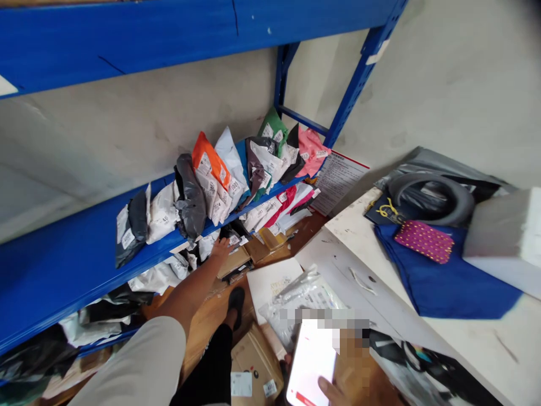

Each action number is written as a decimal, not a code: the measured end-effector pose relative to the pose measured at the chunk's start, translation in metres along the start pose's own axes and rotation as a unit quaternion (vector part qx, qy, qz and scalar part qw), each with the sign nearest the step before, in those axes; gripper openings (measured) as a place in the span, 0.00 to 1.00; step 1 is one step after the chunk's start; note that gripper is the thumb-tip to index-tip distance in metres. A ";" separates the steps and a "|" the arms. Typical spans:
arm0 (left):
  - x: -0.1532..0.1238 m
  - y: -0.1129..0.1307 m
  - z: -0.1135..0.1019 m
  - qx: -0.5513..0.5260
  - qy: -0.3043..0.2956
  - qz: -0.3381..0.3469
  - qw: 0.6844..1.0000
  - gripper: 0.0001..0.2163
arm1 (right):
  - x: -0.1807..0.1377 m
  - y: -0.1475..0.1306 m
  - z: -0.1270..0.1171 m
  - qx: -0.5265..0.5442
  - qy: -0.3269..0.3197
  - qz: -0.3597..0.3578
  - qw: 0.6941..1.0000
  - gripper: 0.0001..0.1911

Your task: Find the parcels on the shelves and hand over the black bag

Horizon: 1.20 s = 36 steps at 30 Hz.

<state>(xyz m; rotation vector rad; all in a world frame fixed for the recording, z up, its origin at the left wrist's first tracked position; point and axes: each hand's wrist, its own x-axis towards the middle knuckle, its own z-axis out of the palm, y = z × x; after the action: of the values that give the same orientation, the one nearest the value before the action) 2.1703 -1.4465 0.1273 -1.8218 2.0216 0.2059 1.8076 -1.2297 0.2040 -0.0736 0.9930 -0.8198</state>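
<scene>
The left hand (pixel 221 248) reached out to the lower level of the blue shelf (pixel 63 265), its fingers spread open and resting on the parcels (pixel 236 239) packed under the shelf edge; it had closed on nothing. From this angle I could not tell for certain which single parcel the fingertips touched, a dark one or the brown box (pixel 233 261) just beside it.

The right hand (pixel 333 392) sat low at the frame's bottom edge, its thumb and fingers curled round a phone (pixel 310 363) with a lit white screen, held upright near a clear plastic bag (pixel 296 301).

Above the reaching hand a row of bagged parcels (pixel 220 180), grey, orange, white, green and pink, leaned against one another along the shelf, each with a label. More lay heaped on the level below, down to the floor, with cardboard boxes (pixel 256 361) near the person's foot (pixel 235 304).

To the right, the white desk (pixel 486 338) carried a blue cloth (pixel 448 282), a dotted purple pouch (pixel 424 241), a black rubber ring (pixel 431 194) and a grey block (pixel 505 237).

As a judgement, the work stood early: a parcel was being felt for, none had been lifted out, and the phone was only at the ready.
</scene>
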 end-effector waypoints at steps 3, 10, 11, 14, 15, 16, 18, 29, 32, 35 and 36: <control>-0.003 -0.003 -0.001 0.007 0.008 0.014 1.000 0.17 | 0.002 0.001 0.014 -0.020 -0.042 -0.024 0.999 0.40; 0.004 -0.010 0.002 0.003 0.043 0.021 0.999 0.16 | 0.004 0.001 0.035 -0.009 -0.088 -0.046 0.995 0.29; 0.005 -0.010 0.002 0.000 0.048 0.022 0.999 0.15 | 0.004 0.000 0.036 -0.011 -0.087 -0.045 0.995 0.28; 0.005 -0.010 0.004 -0.002 0.059 0.016 0.998 0.14 | 0.003 -0.001 0.035 -0.010 -0.080 -0.040 0.996 0.28; 0.005 -0.010 0.004 0.000 0.060 0.012 0.998 0.14 | 0.003 0.000 0.034 -0.006 -0.077 -0.041 0.996 0.28; 0.004 -0.010 0.005 0.003 0.061 0.008 0.998 0.14 | 0.003 0.001 0.032 -0.003 -0.071 -0.041 0.997 0.29; 0.001 -0.012 0.006 0.010 0.062 -0.003 0.998 0.14 | 0.004 0.003 0.026 0.000 -0.053 -0.038 0.998 0.30; -0.036 -0.032 0.015 0.001 0.041 -0.040 0.998 0.18 | -0.006 -0.002 0.018 -0.006 0.069 -0.007 0.998 0.43; -0.038 -0.028 0.012 -0.010 0.041 -0.053 0.998 0.19 | -0.007 -0.006 0.018 -0.005 0.086 0.001 0.996 0.43; -0.029 -0.017 0.009 -0.023 0.051 -0.086 0.995 0.18 | -0.004 -0.005 0.013 0.005 0.087 0.007 0.996 0.46; -0.024 -0.013 0.009 -0.028 0.055 -0.105 0.993 0.18 | -0.003 -0.004 0.009 0.010 0.084 0.011 0.996 0.48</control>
<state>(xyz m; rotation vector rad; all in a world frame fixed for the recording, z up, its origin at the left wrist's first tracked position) 2.1859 -1.4230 0.1303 -2.1072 1.8944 0.1041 1.8120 -1.2334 0.2127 0.0238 1.1427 -0.8262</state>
